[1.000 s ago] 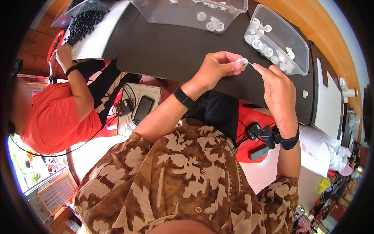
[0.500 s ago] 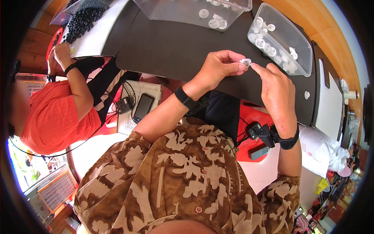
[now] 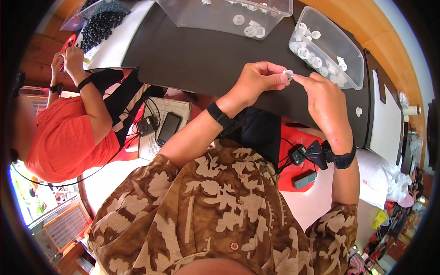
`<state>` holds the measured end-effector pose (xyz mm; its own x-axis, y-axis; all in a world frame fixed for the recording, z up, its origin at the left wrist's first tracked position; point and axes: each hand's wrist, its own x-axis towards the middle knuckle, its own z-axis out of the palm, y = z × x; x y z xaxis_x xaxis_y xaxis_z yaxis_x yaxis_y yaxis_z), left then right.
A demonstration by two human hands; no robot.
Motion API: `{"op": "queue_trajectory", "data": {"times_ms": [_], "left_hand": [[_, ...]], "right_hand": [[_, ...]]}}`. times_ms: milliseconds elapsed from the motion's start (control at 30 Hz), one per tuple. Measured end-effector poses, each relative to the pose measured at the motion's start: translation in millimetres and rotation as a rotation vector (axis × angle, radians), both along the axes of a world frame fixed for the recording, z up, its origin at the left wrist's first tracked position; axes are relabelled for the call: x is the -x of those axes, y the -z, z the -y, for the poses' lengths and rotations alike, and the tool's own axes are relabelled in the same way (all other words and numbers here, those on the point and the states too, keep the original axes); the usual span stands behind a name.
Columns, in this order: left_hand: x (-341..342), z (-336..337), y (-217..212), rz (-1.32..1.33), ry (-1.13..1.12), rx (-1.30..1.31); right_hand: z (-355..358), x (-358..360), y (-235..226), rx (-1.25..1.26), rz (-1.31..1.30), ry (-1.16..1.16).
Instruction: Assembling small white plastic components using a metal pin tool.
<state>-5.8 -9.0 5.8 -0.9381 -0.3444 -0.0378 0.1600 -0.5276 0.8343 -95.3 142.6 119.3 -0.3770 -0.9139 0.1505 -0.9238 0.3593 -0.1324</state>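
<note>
Over the dark table [image 3: 197, 59], the left hand [image 3: 254, 83] pinches a small round white piece [image 3: 288, 74], seemingly tipped on edge, its long axis too tiny to read. The right hand [image 3: 326, 98] points its forefinger leftward, just beside it; I can't tell what it grips.

I'd call this a small-parts workshop, with clear rectangular plastic bins [image 3: 337, 36] of round white plastic parts [image 3: 250, 31] on a long dark-brown table [image 3: 183, 59], a seated co-worker [image 3: 68, 137] in an orange-red shirt beside heaped small black pieces [image 3: 97, 31], and colourful clutter [image 3: 408, 201] too blurred to identify.
</note>
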Motion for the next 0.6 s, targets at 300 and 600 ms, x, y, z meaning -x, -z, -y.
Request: {"op": "queue_trajectory", "data": {"times_ms": [300,600], "left_hand": [[-4,6,-3,0.005,-0.001,-0.24],[-6,4,0,-0.09,0.03,-0.322]], "right_hand": [[-8,-14,10,0.232,0.192,0.099],[-5,-18,17,0.292,0.261,0.138]]}}
